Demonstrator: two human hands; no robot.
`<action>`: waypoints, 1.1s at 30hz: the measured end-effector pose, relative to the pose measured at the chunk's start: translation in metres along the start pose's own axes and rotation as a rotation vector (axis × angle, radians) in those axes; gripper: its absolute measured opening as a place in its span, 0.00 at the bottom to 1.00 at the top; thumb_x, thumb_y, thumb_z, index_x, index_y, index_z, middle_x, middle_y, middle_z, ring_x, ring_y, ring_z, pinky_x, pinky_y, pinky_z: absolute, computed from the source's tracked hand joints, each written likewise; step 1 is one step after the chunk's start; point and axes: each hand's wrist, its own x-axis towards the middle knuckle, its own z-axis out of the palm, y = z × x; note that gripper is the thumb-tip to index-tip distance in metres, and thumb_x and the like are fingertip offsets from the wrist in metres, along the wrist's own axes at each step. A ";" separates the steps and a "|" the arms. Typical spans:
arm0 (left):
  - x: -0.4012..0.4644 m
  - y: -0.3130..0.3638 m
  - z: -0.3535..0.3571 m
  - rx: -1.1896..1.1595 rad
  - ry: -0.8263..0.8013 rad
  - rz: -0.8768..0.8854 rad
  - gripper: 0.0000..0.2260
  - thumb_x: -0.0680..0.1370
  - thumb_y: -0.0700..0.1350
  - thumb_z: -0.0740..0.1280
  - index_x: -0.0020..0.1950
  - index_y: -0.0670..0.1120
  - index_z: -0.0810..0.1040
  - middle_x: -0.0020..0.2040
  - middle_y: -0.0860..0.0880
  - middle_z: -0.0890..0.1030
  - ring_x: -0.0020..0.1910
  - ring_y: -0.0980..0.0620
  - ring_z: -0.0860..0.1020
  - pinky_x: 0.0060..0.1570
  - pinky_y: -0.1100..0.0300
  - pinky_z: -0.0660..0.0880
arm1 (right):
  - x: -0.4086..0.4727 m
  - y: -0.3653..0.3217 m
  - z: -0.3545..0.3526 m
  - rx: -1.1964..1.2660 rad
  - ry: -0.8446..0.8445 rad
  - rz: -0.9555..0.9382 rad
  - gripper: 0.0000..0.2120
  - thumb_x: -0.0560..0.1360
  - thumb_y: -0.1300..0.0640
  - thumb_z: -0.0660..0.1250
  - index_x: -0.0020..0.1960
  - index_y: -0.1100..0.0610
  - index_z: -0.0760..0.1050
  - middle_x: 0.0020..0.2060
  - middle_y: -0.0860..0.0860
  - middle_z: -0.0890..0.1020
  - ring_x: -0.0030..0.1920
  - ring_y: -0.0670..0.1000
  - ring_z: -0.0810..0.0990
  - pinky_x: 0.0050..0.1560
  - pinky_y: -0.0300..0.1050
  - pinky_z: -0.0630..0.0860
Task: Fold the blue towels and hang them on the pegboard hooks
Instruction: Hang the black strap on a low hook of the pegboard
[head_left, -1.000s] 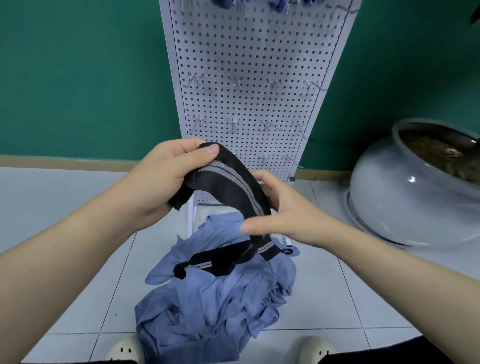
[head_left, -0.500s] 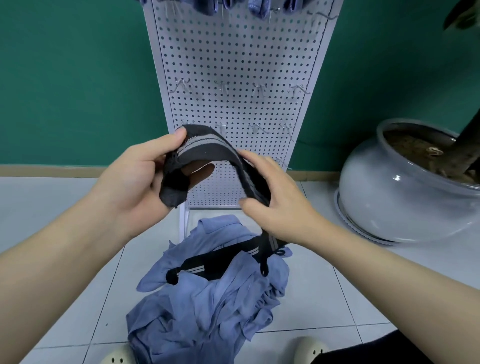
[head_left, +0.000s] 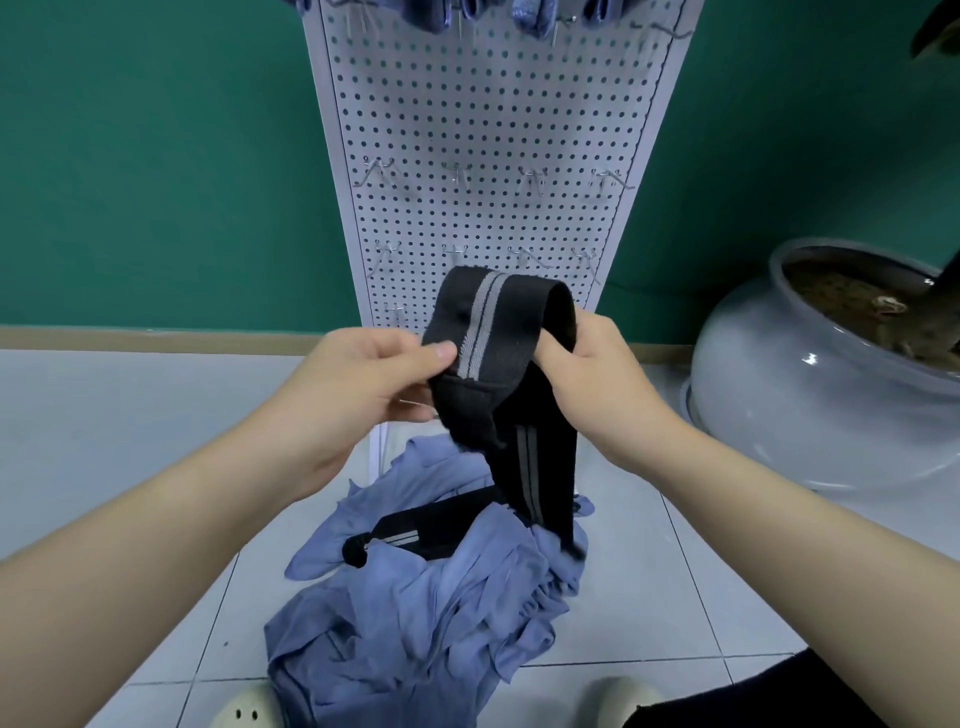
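My left hand (head_left: 379, 382) pinches one end of a black cloth with grey stripes (head_left: 498, 322), folded over at chest height. My right hand (head_left: 597, 374) grips the other side of that fold; the rest of the black cloth hangs down to the floor. Under it lies a crumpled pile of blue towels (head_left: 415, 603) on the tiles. The white pegboard (head_left: 493, 130) stands behind, with rows of bare metal hooks (head_left: 457, 176). Blue towels (head_left: 530, 13) hang along its top edge, cut off by the frame.
A large grey ceramic planter (head_left: 810, 384) with soil stands on the floor at the right. A green wall is behind the board. My two light shoes (head_left: 249, 709) show at the bottom edge beside the pile.
Both hands have turned and doubled the black striped cloth over, and the right hand has moved from its front to its right side. The view has tilted up slightly.
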 end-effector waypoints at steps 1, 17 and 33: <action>0.001 -0.002 0.000 0.062 0.001 0.002 0.13 0.80 0.44 0.70 0.35 0.45 0.79 0.34 0.50 0.82 0.34 0.55 0.79 0.46 0.57 0.77 | 0.000 0.000 0.002 0.033 -0.029 0.012 0.10 0.85 0.53 0.63 0.50 0.57 0.78 0.41 0.52 0.84 0.43 0.53 0.83 0.49 0.52 0.80; 0.000 -0.010 -0.002 0.202 0.075 -0.012 0.17 0.78 0.51 0.74 0.36 0.43 0.74 0.31 0.46 0.81 0.26 0.52 0.77 0.28 0.62 0.74 | -0.005 -0.020 0.020 0.515 -0.250 0.285 0.14 0.85 0.59 0.62 0.60 0.69 0.79 0.48 0.60 0.86 0.46 0.55 0.85 0.44 0.46 0.81; 0.015 -0.001 -0.028 0.120 0.161 0.207 0.13 0.82 0.49 0.69 0.42 0.41 0.81 0.28 0.44 0.72 0.27 0.51 0.68 0.30 0.61 0.66 | -0.011 -0.014 0.034 0.479 -0.501 0.271 0.25 0.82 0.40 0.58 0.67 0.56 0.80 0.61 0.54 0.85 0.65 0.55 0.82 0.70 0.59 0.75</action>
